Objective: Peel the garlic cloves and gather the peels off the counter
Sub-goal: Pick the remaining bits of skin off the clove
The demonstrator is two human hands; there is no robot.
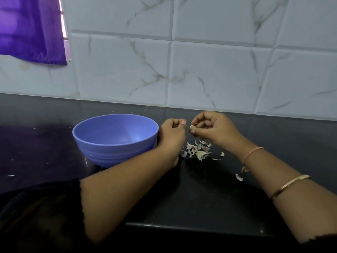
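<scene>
My right hand (214, 130) pinches a small pale garlic clove (192, 127) between thumb and fingers, above the dark counter. My left hand (173, 133) is just left of it with fingers closed, and a thin bit of peel (183, 121) shows at its fingertips. Under both hands a small pile of pale garlic peels (197, 149) lies on the black counter (200, 194). A few stray peels (239, 177) lie further right, near my right wrist.
A blue plastic bowl (113, 141) stands on the counter just left of my left hand, its visible inside bare. White marble-look tiles (209, 70) form the back wall. A purple cloth (31, 28) hangs at the upper left. The counter's front edge (182, 226) runs below my forearms.
</scene>
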